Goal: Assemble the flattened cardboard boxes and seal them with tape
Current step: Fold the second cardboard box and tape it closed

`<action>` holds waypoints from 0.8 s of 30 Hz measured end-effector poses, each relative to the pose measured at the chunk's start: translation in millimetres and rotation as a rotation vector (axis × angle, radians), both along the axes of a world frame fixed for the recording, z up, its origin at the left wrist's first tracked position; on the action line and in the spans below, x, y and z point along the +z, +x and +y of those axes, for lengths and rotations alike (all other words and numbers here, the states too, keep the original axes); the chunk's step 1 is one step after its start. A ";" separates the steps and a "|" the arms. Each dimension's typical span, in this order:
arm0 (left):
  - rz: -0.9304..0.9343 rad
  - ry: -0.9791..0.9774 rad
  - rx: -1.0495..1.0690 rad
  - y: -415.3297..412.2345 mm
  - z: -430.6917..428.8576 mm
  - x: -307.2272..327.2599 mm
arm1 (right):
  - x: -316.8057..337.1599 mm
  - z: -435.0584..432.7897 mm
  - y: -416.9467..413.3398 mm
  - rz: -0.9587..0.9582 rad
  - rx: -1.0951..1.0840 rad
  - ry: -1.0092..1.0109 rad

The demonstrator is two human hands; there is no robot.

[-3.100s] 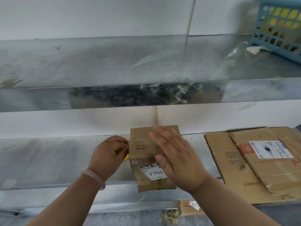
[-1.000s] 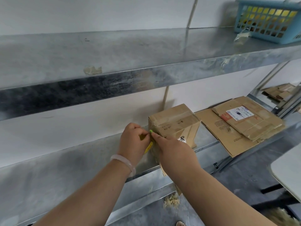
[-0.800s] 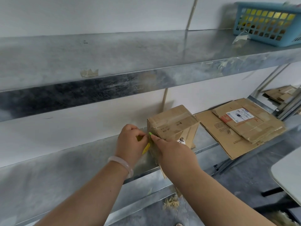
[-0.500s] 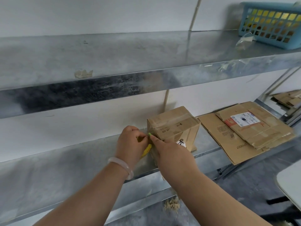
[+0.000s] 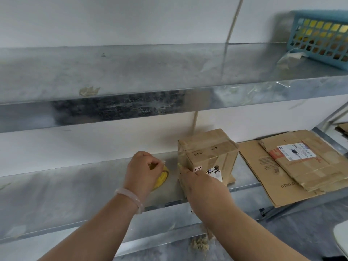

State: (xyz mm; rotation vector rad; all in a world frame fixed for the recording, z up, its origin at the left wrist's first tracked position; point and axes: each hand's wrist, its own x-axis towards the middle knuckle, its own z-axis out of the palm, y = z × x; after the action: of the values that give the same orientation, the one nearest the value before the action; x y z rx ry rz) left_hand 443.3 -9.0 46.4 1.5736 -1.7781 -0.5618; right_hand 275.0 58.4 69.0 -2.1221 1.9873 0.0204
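Observation:
A small assembled cardboard box [image 5: 207,147] stands on the lower metal shelf [image 5: 75,189], taped over its top, with white labels on its near face. My right hand [image 5: 199,183] presses flat against the box's near left corner, fingers straight. My left hand [image 5: 143,170] grips a yellow tape roll [image 5: 161,179] a short way left of the box, apart from it. A thin clear strip of tape shows at the left fingertips. Flattened cardboard boxes [image 5: 293,164] lie stacked on the shelf to the right.
An upper metal shelf [image 5: 131,80] overhangs the work area, with a blue plastic basket [image 5: 320,36] at its right end. A white wall runs behind. The floor lies below, with a scrap of debris [image 5: 200,243] under the shelf edge.
My left hand has pulled the tape roll leftwards, away from the box corner where both hands met. My right hand has slid down onto the box's near face.

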 end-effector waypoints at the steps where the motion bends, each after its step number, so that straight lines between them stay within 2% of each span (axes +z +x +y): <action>1: -0.006 0.000 -0.008 -1.5 1.8 -1.9 | 1.2 -1.4 -1.4 -0.026 0.013 -0.007; 7: -0.073 0.026 -0.004 1.0 1.4 -18.9 | 6.4 -1.2 -14.5 -0.251 0.134 -0.171; 10: -0.165 -0.026 0.025 8.7 0.7 -24.1 | 4.2 6.0 -30.9 -0.417 0.200 -0.243; 15: -0.346 -0.230 0.097 18.9 0.2 -40.0 | -0.2 11.5 -63.9 -0.620 0.298 -0.600; 18: -0.418 -0.237 0.104 19.3 5.8 -62.7 | -6.9 6.7 -99.6 -0.752 0.176 -0.775; 21: -0.476 -0.218 0.092 12.9 17.5 -86.1 | -21.0 -6.7 -139.2 -0.813 -0.113 -0.859; 22: -0.488 -0.206 0.096 10.3 22.3 -93.0 | -30.2 -13.8 -152.3 -0.791 -0.233 -0.820; 24: -0.528 -0.158 0.103 5.8 31.8 -104.6 | -58.9 -30.7 -176.2 -0.663 -0.426 -0.589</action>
State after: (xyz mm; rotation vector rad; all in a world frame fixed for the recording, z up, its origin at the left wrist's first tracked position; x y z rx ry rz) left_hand 449.1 22.8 -58.2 1.7971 -2.0388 0.0581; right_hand 98.8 27.7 10.1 -1.5687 2.0843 -1.2901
